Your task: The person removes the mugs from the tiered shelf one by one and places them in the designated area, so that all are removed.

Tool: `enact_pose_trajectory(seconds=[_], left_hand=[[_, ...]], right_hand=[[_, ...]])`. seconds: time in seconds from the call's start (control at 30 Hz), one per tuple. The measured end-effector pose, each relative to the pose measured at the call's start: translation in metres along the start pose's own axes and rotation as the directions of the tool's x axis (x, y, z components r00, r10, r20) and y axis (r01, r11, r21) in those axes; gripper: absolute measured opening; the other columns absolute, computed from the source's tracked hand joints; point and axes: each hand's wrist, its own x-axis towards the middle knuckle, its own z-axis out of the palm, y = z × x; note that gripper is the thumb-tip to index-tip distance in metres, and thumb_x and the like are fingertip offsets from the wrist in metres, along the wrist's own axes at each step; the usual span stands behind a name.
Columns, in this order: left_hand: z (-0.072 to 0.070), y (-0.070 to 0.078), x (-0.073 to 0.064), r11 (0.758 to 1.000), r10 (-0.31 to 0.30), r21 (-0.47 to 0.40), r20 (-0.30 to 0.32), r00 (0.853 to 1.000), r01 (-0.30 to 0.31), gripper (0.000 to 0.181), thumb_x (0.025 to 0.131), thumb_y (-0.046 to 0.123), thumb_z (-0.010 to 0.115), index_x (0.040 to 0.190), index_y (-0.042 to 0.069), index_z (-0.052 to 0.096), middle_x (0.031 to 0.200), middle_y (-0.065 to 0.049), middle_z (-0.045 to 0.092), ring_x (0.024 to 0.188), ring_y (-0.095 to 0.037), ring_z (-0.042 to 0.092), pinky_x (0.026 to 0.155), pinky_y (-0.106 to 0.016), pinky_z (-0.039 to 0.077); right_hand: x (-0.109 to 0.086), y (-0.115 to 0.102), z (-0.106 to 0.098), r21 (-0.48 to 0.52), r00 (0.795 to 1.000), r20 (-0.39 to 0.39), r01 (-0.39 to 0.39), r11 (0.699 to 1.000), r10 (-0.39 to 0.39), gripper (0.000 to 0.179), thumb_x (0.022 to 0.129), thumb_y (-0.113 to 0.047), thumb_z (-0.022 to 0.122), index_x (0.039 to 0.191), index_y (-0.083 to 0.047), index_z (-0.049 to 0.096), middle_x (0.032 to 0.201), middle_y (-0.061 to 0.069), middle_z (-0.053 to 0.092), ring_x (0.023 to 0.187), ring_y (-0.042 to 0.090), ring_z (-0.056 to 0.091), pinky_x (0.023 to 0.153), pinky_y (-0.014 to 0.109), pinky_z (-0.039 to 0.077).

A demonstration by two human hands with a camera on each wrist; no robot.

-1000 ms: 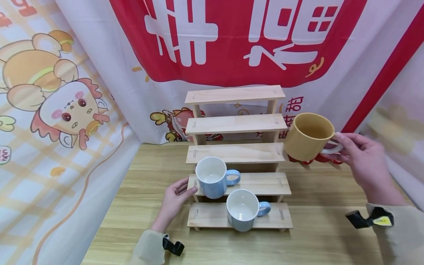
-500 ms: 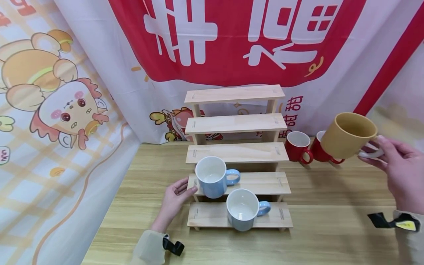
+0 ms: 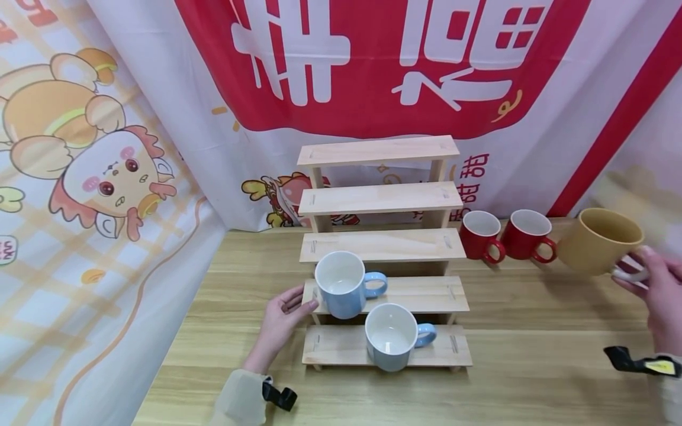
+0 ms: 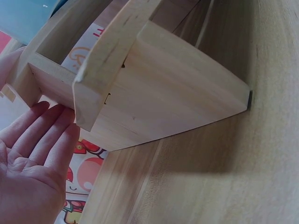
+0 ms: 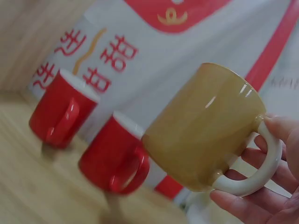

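My right hand [image 3: 663, 296] pinches the white handle of a yellow mug [image 3: 599, 242], held upright at the right of the table. In the right wrist view the yellow mug [image 5: 205, 126] appears in front of the two red mugs, its handle between thumb and fingers. A stepped wooden shelf rack [image 3: 383, 245] stands in the middle. At its lower left end my left hand [image 3: 285, 313] holds the second board from the front, thumb on top and fingers [image 4: 49, 135] beneath. One blue mug [image 3: 343, 290] sits on that board; a second blue mug [image 3: 391, 343] is on the lowest.
Two red mugs, one red mug [image 3: 479, 236] beside the rack and another red mug [image 3: 526, 234] farther right, stand on the wooden table [image 3: 511, 367] near the back. Printed cloth [image 3: 373, 71] hangs behind and at both sides. The upper three boards bear no mugs.
My right hand has carried the yellow mug rightward from beside the rack and then lower, revealing both red mugs. My left hand, the rack and the blue mugs have stayed put.
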Motion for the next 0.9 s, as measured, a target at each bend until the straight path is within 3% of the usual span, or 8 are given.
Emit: enact_pose_trajectory(seconds=[0.17, 0.43, 0.67, 0.9], left_hand=[[0.0, 0.001, 0.0, 1.0, -0.011, -0.008, 0.0, 1.0, 0.011, 0.061, 0.087, 0.024, 0.083, 0.138, 0.0, 0.059, 0.133, -0.019, 0.063, 0.123, -0.033, 0.06, 0.099, -0.029, 0.053], [0.0, 0.003, -0.002, 1.0, -0.012, -0.001, 0.001, 1.0, 0.012, 0.058, 0.088, 0.023, 0.083, 0.137, 0.001, 0.06, 0.132, -0.019, 0.064, 0.123, -0.032, 0.061, 0.099, -0.029, 0.053], [0.0, 0.003, -0.002, 1.0, -0.015, 0.0, -0.005, 1.0, 0.015, 0.057, 0.088, 0.019, 0.082, 0.137, 0.0, 0.06, 0.132, -0.02, 0.064, 0.122, -0.033, 0.061, 0.099, -0.029, 0.053], [0.0, 0.005, -0.003, 1.0, -0.021, -0.01, 0.005, 1.0, 0.022, 0.059, 0.088, 0.021, 0.082, 0.138, 0.0, 0.059, 0.133, -0.019, 0.063, 0.123, -0.032, 0.06, 0.099, -0.029, 0.053]], right_hand=[[0.004, 0.014, -0.026, 0.001, 0.985, -0.153, -0.077, 0.997, 0.077, 0.009, 0.099, -0.007, 0.067, 0.102, -0.004, 0.059, 0.091, 0.003, 0.076, 0.074, 0.015, 0.074, 0.058, 0.027, 0.061], [0.02, 0.038, -0.038, -0.059, 0.927, -0.367, -0.106, 0.993, 0.078, 0.009, 0.092, -0.004, 0.075, 0.095, 0.002, 0.07, 0.091, 0.003, 0.076, 0.071, 0.014, 0.074, 0.054, 0.03, 0.06], [0.032, 0.05, -0.031, -0.004, 0.91, -0.383, -0.175, 0.985, 0.16, 0.019, 0.087, -0.007, 0.082, 0.103, 0.001, 0.076, 0.09, 0.007, 0.077, 0.074, 0.017, 0.075, 0.053, 0.032, 0.061], [0.046, 0.051, -0.026, 0.016, 0.902, -0.38, -0.217, 0.976, 0.207, 0.015, 0.087, -0.008, 0.082, 0.099, -0.001, 0.077, 0.082, 0.008, 0.075, 0.061, 0.019, 0.072, 0.051, 0.032, 0.061]])
